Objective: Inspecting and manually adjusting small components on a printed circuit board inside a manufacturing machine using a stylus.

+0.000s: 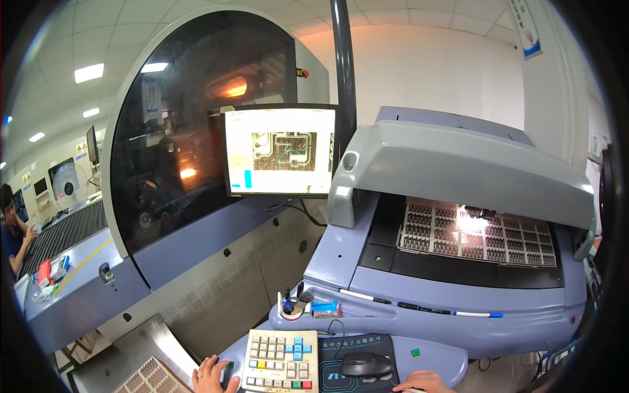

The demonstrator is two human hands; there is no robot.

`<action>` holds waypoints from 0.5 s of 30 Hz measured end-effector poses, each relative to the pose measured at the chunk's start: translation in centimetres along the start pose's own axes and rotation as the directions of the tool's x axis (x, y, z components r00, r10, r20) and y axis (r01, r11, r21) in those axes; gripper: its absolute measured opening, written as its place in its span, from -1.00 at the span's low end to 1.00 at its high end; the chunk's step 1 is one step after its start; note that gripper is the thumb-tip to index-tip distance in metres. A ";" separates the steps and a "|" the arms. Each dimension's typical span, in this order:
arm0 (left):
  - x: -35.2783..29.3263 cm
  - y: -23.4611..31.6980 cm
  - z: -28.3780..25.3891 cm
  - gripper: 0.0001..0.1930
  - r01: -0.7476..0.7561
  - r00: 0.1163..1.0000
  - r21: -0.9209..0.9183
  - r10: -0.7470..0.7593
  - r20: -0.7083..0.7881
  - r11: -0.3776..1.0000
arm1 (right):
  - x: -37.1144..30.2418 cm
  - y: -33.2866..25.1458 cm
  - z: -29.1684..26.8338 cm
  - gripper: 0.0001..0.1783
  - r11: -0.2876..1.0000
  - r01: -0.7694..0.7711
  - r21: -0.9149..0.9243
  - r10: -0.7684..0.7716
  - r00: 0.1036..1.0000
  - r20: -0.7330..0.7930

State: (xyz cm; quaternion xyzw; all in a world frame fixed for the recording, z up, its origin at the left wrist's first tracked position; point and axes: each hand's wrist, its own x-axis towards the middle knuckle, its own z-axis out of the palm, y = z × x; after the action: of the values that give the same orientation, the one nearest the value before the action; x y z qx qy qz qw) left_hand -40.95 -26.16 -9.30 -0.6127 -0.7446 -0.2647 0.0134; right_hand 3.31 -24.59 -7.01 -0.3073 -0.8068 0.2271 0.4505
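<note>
My left hand [213, 376] is open, its fingers spread, just left of a cream keypad [267, 354] with white, blue, yellow, green and red keys. A small green piece [230, 365] shows close by its fingertips. At the lower edge, my right hand [426, 381] rests on the console, right of a dark mouse pad [329, 357]. One finger stretches left over something whitish; the remaining fingers are cut off, so I cannot tell whether it grips anything. On the pad lies a black computer mouse [362, 365], which neither hand touches.
A monitor [282, 150] shows a magnified circuit pattern. Right of it, a machine [458, 164] lights a panel [419, 229] of small parts. Pens [478, 314], a pen holder [289, 309] and a small box [325, 308] line the console. Another panel [154, 378] lies lower left; a person [16, 229] sits far left.
</note>
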 end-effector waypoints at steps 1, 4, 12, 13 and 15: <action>0.0 0.0 -0.1 -0.48 -0.004 1.000 0.000 0.004 0.002 1.000 | 0.0 0.0 0.0 -0.82 1.000 -0.002 -0.001 0.002 1.000 -0.004; 0.1 0.1 -0.3 -0.47 -0.008 1.000 -0.019 0.008 0.020 1.000 | -0.2 -0.1 0.0 -0.82 1.000 -0.011 0.014 0.011 1.000 -0.017; 0.1 0.3 -0.1 -0.76 -0.013 0.970 -0.652 -0.149 -0.193 0.758 | -0.4 0.4 -1.8 -0.80 0.997 -0.057 0.051 0.054 0.996 0.072; -0.6 0.8 -1.1 -0.80 -0.019 0.957 -0.611 -0.163 -0.242 0.792 | -0.1 0.3 -2.1 -0.83 0.998 -0.052 0.039 0.047 0.991 0.123; -1.8 5.6 -4.0 -0.90 0.005 0.951 -0.618 -0.195 -0.240 0.786 | -0.7 1.0 -2.6 -0.79 0.997 -0.080 0.016 0.076 0.984 0.159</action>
State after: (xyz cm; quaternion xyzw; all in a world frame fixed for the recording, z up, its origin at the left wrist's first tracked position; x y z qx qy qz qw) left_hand -36.62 -28.79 -4.38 -0.4975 -0.6405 -0.5780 -0.0899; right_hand 6.16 -24.20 -6.78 -0.3146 -0.8249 0.2771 0.3791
